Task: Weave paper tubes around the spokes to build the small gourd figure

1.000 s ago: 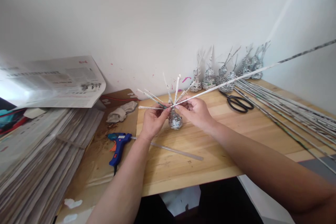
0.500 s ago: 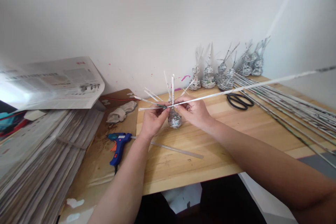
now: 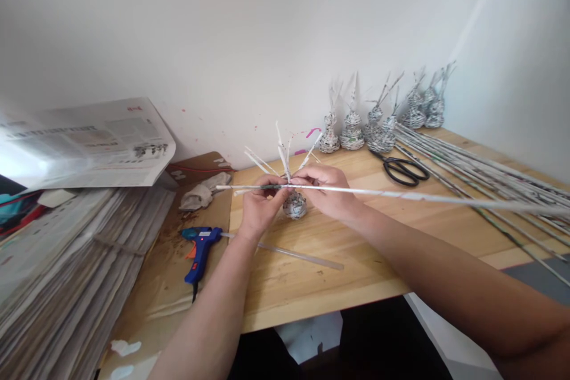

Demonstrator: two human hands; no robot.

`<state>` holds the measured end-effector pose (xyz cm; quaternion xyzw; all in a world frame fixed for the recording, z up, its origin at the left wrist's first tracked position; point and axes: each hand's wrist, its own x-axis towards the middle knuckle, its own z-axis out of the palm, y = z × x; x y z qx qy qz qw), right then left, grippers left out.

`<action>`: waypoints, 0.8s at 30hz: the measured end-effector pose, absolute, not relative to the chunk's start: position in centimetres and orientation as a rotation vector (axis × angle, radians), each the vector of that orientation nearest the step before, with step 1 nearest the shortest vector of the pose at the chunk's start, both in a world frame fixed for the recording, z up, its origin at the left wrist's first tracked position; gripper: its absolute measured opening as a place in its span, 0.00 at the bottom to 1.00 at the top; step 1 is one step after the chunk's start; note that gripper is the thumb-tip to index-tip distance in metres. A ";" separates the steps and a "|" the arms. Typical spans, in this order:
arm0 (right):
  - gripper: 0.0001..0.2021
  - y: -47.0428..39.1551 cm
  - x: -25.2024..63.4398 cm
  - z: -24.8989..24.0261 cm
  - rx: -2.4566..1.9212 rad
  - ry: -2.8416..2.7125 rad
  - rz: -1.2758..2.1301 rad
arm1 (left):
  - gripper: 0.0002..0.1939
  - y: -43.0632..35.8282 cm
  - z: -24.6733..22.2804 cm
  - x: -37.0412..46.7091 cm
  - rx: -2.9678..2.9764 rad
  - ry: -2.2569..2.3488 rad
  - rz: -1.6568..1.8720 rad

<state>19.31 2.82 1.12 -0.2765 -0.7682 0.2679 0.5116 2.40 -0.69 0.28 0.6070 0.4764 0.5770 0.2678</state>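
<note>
A small woven newspaper figure (image 3: pixel 294 206) stands on the wooden table, its upright paper sticks (image 3: pixel 283 151) fanning out at the top. My left hand (image 3: pixel 262 206) pinches the figure's upper part and sticks pointing left. Close beside it, my right hand (image 3: pixel 327 187) is closed at the same spot, with a long rolled paper tube (image 3: pixel 401 195) running from the fingertips across the right wrist to the right edge. Both sets of fingers hide the weaving where they meet.
A blue hot glue gun (image 3: pixel 201 254) with a clear glue stick (image 3: pixel 303 256) lies left, beside a crumpled cloth (image 3: pixel 202 191). Black scissors (image 3: pixel 406 170) and several paper tubes (image 3: pixel 481 172) lie right. Several finished-looking woven figures (image 3: pixel 352 130) line the wall. Newspaper stacks (image 3: pixel 89 267) fill the left.
The long tube's free end has swung down toward me, from slanting upward to nearly level across my right wrist. The sticks on the figure have shifted slightly as it turned.
</note>
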 end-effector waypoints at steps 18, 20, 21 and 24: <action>0.10 4.2 19.1 1.0 -0.663 -1.480 1.372 | 0.11 0.4 -0.9 0.8 1.300 1.021 1.418; 0.11 4.2 19.2 1.0 -0.647 -1.446 1.466 | 0.12 0.4 -1.0 0.9 1.282 1.025 1.411; 0.12 4.2 19.2 1.0 -0.636 -1.440 1.504 | 0.12 0.4 -0.9 1.0 1.267 1.028 1.414; 0.12 4.2 19.2 0.9 -0.624 -1.447 1.551 | 0.13 0.2 -0.8 1.2 1.202 1.019 1.432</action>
